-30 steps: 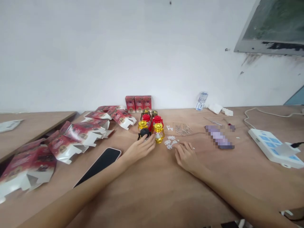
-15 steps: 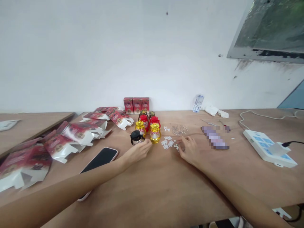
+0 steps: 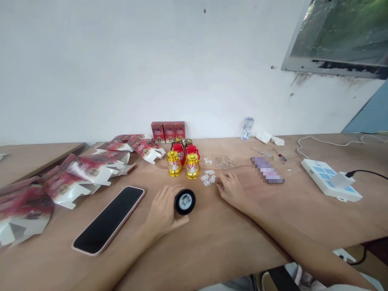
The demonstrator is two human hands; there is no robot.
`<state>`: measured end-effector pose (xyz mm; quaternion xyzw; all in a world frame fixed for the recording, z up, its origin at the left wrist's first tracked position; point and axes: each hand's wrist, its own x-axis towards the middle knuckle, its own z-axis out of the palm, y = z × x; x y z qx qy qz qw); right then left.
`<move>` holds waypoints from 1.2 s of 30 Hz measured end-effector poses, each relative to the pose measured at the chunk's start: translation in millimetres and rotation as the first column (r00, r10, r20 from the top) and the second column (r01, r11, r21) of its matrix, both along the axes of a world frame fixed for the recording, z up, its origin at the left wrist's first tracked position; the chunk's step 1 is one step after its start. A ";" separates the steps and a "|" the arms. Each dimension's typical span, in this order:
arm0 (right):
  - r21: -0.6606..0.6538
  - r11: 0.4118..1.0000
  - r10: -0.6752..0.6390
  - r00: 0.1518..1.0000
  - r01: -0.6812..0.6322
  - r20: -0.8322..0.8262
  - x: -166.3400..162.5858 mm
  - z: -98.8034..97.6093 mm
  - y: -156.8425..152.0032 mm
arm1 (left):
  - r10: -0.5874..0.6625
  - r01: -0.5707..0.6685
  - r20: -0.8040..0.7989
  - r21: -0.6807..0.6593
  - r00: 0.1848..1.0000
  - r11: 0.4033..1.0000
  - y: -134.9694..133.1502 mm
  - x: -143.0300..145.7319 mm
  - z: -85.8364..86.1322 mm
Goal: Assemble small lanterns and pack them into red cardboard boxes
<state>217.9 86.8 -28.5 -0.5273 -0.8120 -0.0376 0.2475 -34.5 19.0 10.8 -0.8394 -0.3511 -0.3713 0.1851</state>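
Observation:
My left hand (image 3: 162,210) is wrapped round a small black lantern (image 3: 184,202), tipped so that its round base faces me. A pale recess with a small metallic-looking part shows in that base. My right hand (image 3: 230,190) rests on the table with its fingers curled and the fingertips together, by some small white pieces. Whatever lies under those fingertips is too small to make out. Two gold lanterns (image 3: 192,166) stand upright beyond my hands, with red lanterns (image 3: 192,150) and dark bronze ones (image 3: 188,142) behind. Flat white cut-outs (image 3: 208,178) lie left of my right hand.
Thin metal pieces (image 3: 224,162) lie behind my right hand. A phone (image 3: 109,220) lies at left near flattened red boxes (image 3: 87,169). Three red boxes (image 3: 169,132) stand by the wall. At right are a screwdriver (image 3: 279,156), a pixelated purple item (image 3: 268,170) and a power strip (image 3: 329,180).
My left hand has brought the black lantern from beside the gold ones towards me and turned its base up. My right hand stays by the small white pieces, fingers more curled. The view has shifted slightly.

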 end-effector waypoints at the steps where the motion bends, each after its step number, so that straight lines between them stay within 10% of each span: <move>1: -0.001 1.000 0.000 1.000 0.000 0.000 -0.1 -0.2 0.3 | -0.013 0.013 0.035 -0.008 0.999 1.000 1.1 2.8 -1.0; 21: -0.052 0.989 0.124 0.966 -0.139 -0.228 -0.1 -4.1 0.0 | 0.038 0.055 0.370 -0.238 0.928 0.970 0.5 17.9 -6.6; 28: -0.206 0.899 0.119 0.667 -0.386 -0.735 -10.9 -3.9 -9.0 | 0.046 0.036 0.313 -0.251 0.949 0.967 -0.5 16.3 -10.6; 36: -0.216 0.805 0.007 0.372 -0.553 -0.928 -24.6 0.1 -20.0 | -0.015 0.069 0.227 -0.232 0.974 0.970 2.2 17.3 -11.5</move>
